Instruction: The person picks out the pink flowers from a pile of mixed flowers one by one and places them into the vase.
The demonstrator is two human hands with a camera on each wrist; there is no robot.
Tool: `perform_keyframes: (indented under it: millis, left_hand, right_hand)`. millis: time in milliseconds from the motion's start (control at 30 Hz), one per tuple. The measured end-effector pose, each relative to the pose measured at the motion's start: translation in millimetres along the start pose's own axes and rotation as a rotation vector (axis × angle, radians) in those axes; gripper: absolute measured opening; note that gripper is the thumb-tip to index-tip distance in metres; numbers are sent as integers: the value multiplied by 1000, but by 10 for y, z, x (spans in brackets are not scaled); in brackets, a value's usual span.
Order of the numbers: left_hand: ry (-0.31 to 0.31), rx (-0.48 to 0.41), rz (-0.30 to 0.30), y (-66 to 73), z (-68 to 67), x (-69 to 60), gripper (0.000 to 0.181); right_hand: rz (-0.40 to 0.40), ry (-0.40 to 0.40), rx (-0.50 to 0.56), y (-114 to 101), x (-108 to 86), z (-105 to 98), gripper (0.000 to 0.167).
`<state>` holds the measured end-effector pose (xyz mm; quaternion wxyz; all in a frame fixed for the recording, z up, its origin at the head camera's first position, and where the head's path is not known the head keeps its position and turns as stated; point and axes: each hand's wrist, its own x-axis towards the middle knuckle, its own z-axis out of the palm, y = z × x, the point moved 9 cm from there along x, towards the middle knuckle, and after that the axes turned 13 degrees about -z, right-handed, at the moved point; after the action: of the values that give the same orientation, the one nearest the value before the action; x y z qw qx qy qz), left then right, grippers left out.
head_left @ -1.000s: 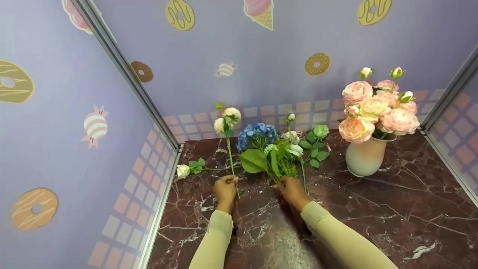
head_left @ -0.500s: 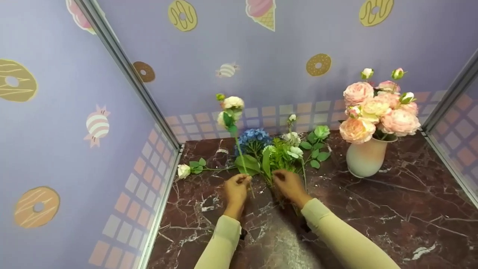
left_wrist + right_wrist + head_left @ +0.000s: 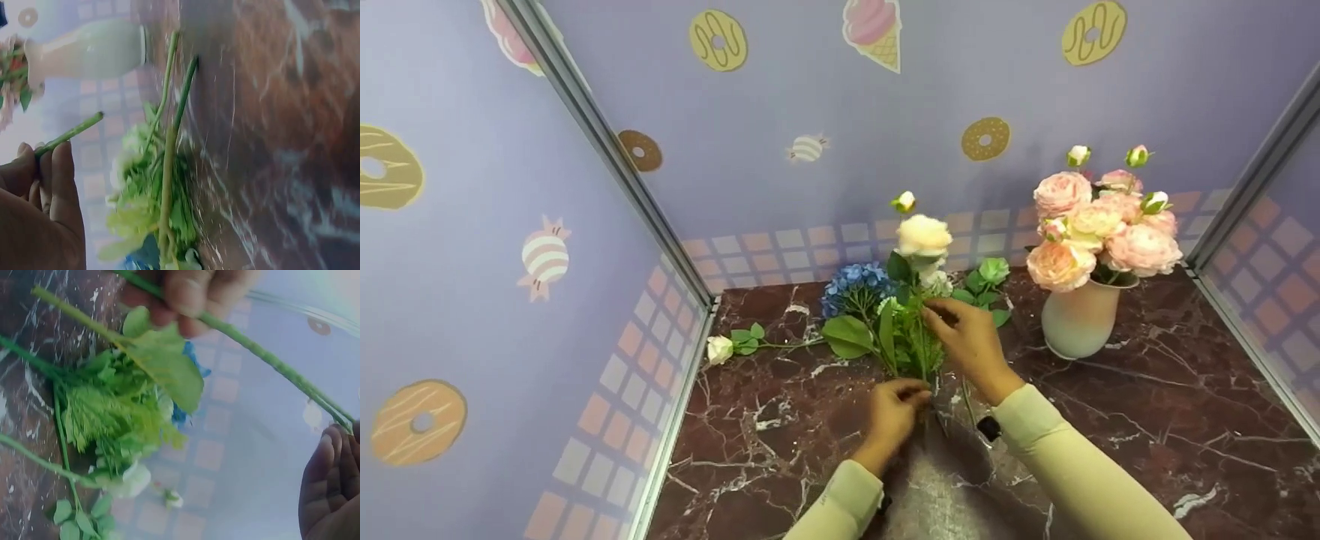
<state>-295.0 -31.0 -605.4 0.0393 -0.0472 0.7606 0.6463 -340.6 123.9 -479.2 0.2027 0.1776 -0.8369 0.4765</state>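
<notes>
A cream flower (image 3: 924,236) with a small bud stands upright between my hands, lifted off the table. Near the lower end of its green stem (image 3: 73,135), my left hand (image 3: 894,412) pinches it between thumb and fingers. Higher up, my right hand (image 3: 971,337) pinches the same stem just below the bloom. Behind the hands lie a blue hydrangea (image 3: 855,289), a broad leaf (image 3: 846,337) and leafy greenery (image 3: 107,405), their stems pointing toward me. A white flower (image 3: 135,478) lies beside the greenery, partly hidden by the right hand in the head view.
To the right stands a pale vase (image 3: 1076,322) full of pink roses (image 3: 1099,225). A single white rose (image 3: 720,349) lies at the left, and a green rose (image 3: 994,270) at the back. Patterned walls enclose the marbled table (image 3: 1170,420) on the back and sides.
My left hand has carried the cream flower to the right, in front of the greenery. My right hand has left the greenery stems and moved up to the cream flower's stem.
</notes>
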Motion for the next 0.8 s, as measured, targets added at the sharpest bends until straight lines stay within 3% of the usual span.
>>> perform_keyframes:
  millis: [100, 233, 300, 400, 500, 633, 800]
  left_hand:
    - [3, 90, 45, 61, 124, -61, 4]
    - [18, 175, 92, 133, 248, -122, 4]
    - [-7, 183, 82, 135, 307, -137, 2]
    - [-89, 156, 31, 102, 397, -134, 15]
    - [-134, 125, 2, 79, 437, -106, 32]
    - [-120, 86, -12, 48, 421, -73, 37]
    - [-81, 129, -18, 5, 402, -73, 37]
  right_hand:
    - [-59, 31, -64, -55, -24, -142, 21]
    - [-50, 21, -81, -66, -77, -270, 19]
    - [-30, 13, -57, -58, -103, -331, 15]
    - [-61, 10, -51, -78, -141, -479, 11]
    - [-204, 47, -171, -196, -153, -740, 10]
    - [-393, 187, -437, -397, -176, -1204, 11]
    - [-460, 347, -621, -580, -194, -1712, 9]
